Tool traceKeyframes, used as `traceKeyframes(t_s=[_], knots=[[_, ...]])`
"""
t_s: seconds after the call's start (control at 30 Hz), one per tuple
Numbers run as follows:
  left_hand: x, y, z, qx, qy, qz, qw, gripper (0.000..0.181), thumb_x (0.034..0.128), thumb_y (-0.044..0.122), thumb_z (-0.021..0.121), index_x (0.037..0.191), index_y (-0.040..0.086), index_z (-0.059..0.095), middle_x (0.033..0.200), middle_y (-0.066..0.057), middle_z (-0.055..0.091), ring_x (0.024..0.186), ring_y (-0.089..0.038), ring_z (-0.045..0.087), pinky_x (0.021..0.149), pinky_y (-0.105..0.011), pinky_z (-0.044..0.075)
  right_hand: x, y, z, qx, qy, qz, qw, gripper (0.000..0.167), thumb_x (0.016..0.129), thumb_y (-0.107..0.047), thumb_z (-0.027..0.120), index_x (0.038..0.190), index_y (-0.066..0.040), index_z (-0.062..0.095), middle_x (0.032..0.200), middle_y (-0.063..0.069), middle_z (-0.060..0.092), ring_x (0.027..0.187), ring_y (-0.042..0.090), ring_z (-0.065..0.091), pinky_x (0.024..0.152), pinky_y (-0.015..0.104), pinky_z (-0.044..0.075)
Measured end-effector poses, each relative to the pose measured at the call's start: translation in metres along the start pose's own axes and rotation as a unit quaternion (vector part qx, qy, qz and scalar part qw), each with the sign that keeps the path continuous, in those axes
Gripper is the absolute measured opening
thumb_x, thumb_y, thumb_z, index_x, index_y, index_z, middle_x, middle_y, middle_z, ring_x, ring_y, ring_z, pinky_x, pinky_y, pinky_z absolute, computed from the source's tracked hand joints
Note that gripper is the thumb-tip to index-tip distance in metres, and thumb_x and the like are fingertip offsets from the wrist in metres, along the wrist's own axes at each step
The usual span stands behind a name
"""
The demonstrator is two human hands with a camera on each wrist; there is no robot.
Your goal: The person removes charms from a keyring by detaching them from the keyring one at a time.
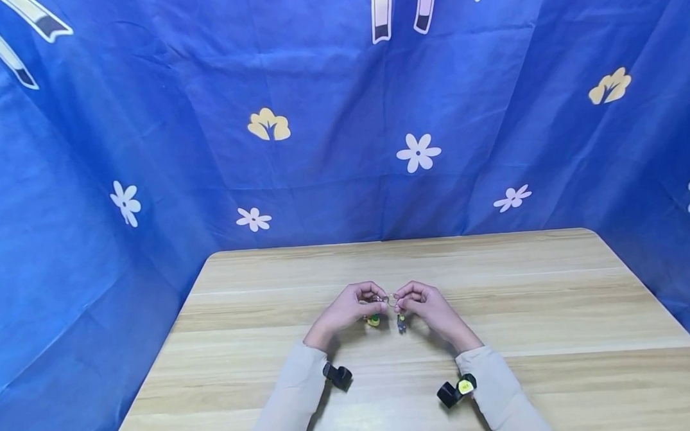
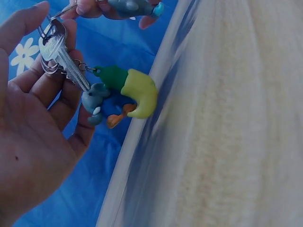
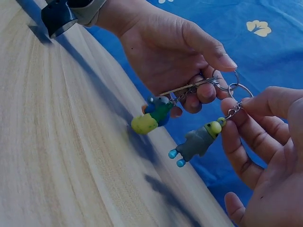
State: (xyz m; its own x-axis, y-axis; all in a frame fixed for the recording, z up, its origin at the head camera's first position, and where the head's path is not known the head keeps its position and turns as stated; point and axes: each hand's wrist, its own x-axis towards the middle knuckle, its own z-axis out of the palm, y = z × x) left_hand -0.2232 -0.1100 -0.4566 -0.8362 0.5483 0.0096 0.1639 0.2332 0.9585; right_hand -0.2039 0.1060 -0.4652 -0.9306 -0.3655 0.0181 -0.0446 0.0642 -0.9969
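Observation:
Above the table, the left hand [image 1: 349, 310] pinches a metal ring with silver keys [image 2: 61, 54] between thumb and fingers. From that ring a figure with a green and yellow part [image 2: 139, 94] dangles on a short chain. The right hand [image 3: 270, 142] pinches a second ring [image 3: 241, 92] with its thumb and index finger; a grey figure with a yellow head and light-blue feet [image 3: 196, 142] hangs below it. In the right wrist view the two rings meet between the hands and look linked.
The wood-grain table [image 1: 241, 348] lies under both forearms. Blue cloth with white flowers and yellow shapes [image 1: 332, 177] stands behind it and at both sides. Each sleeve carries a black wrist device, at the left [image 1: 337, 375] and right [image 1: 457, 390].

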Motion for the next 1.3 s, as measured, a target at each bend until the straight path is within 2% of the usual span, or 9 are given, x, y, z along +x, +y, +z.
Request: traceKeyframes(t_s=[0.13, 0.23, 0.43, 0.47, 0.63, 0.7, 0.9, 1.13, 1.3], knots=[[0.001, -0.001, 0.001, 0.006, 0.014, -0.005, 0.9999, 0.025, 0.087, 0.013, 0.068, 0.106, -0.002, 0.063, 0.093, -0.009, 0.069, 0.079, -0.011, 0.063, 0.076, -0.026, 0.054, -0.002, -0.003, 0.001, -0.008, 0.002, -0.008, 0.9999, 0.022, 0.091, -0.005, 0.058, 0.105, 0.012, 0.057, 0.094, 0.018, 0.07, 0.08, 0.007, 0.067, 0.081, 0.029, 0.055], [0.0, 0.0, 0.001, 0.011, 0.022, -0.005, 0.9997, 0.026, 0.0868, 0.014, 0.069, 0.106, -0.002, 0.063, 0.093, -0.006, 0.068, 0.079, -0.008, 0.062, 0.078, -0.025, 0.052, -0.004, -0.005, 0.003, -0.019, 0.003, -0.015, 0.9997, 0.021, 0.091, -0.006, 0.059, 0.104, 0.011, 0.058, 0.095, 0.023, 0.069, 0.081, 0.007, 0.066, 0.081, 0.028, 0.055], [0.001, 0.002, 0.0, 0.01, 0.025, -0.015, 0.9995, 0.026, 0.087, 0.012, 0.069, 0.108, -0.003, 0.063, 0.093, -0.005, 0.068, 0.079, -0.01, 0.061, 0.072, -0.023, 0.053, -0.005, -0.007, 0.005, -0.039, -0.001, -0.023, 0.999, 0.017, 0.091, -0.005, 0.059, 0.102, 0.008, 0.059, 0.093, 0.019, 0.07, 0.082, 0.008, 0.067, 0.082, 0.024, 0.053], [-0.001, 0.005, 0.0, 0.007, 0.024, -0.016, 0.9996, 0.026, 0.0872, 0.011, 0.068, 0.108, -0.004, 0.063, 0.093, -0.005, 0.069, 0.08, -0.014, 0.062, 0.073, -0.025, 0.054, -0.005, -0.007, 0.005, -0.042, -0.003, -0.023, 0.9988, 0.017, 0.091, -0.005, 0.059, 0.102, 0.007, 0.06, 0.093, 0.018, 0.07, 0.083, 0.01, 0.067, 0.082, 0.024, 0.053], [-0.001, 0.003, 0.0, -0.001, 0.026, -0.022, 0.9994, 0.026, 0.0864, 0.013, 0.069, 0.107, -0.002, 0.064, 0.094, -0.005, 0.07, 0.082, -0.021, 0.066, 0.078, -0.033, 0.056, -0.007, -0.006, 0.006, -0.063, -0.009, -0.03, 0.9975, 0.015, 0.09, -0.007, 0.06, 0.101, 0.004, 0.061, 0.095, 0.019, 0.07, 0.088, 0.016, 0.067, 0.086, 0.025, 0.052], [0.0, -0.002, 0.0, -0.003, 0.028, -0.021, 0.9994, 0.026, 0.086, 0.014, 0.069, 0.107, 0.0, 0.064, 0.094, -0.006, 0.071, 0.082, -0.023, 0.066, 0.076, -0.031, 0.056, -0.008, -0.006, 0.007, -0.07, -0.008, -0.035, 0.9969, 0.014, 0.09, -0.007, 0.06, 0.1, 0.004, 0.061, 0.095, 0.02, 0.07, 0.088, 0.016, 0.066, 0.086, 0.025, 0.051], [0.001, -0.002, 0.001, -0.002, 0.029, -0.019, 0.9994, 0.027, 0.0859, 0.015, 0.07, 0.107, -0.002, 0.064, 0.094, -0.009, 0.071, 0.089, -0.04, 0.064, 0.072, -0.026, 0.054, -0.007, -0.006, 0.008, -0.081, -0.008, -0.039, 0.996, 0.013, 0.091, -0.006, 0.06, 0.099, 0.003, 0.061, 0.095, 0.021, 0.07, 0.088, 0.016, 0.067, 0.084, 0.024, 0.052], [0.003, -0.005, -0.001, -0.007, 0.028, -0.025, 0.9993, 0.028, 0.0861, 0.014, 0.07, 0.108, -0.003, 0.063, 0.095, -0.011, 0.072, 0.087, -0.034, 0.067, 0.076, -0.032, 0.057, -0.007, -0.007, 0.008, -0.106, -0.015, -0.045, 0.9932, 0.011, 0.092, -0.01, 0.061, 0.097, 0.0, 0.062, 0.094, 0.017, 0.071, 0.089, 0.017, 0.067, 0.086, 0.027, 0.051], [0.003, -0.005, -0.002, -0.006, 0.032, -0.028, 0.9991, 0.029, 0.0858, 0.014, 0.07, 0.108, -0.003, 0.063, 0.092, -0.01, 0.071, 0.088, -0.041, 0.065, 0.073, -0.03, 0.056, -0.006, -0.007, 0.007, -0.122, -0.014, -0.052, 0.9911, 0.01, 0.092, -0.012, 0.062, 0.096, -0.003, 0.063, 0.094, 0.013, 0.071, 0.09, 0.015, 0.065, 0.086, 0.028, 0.051]])
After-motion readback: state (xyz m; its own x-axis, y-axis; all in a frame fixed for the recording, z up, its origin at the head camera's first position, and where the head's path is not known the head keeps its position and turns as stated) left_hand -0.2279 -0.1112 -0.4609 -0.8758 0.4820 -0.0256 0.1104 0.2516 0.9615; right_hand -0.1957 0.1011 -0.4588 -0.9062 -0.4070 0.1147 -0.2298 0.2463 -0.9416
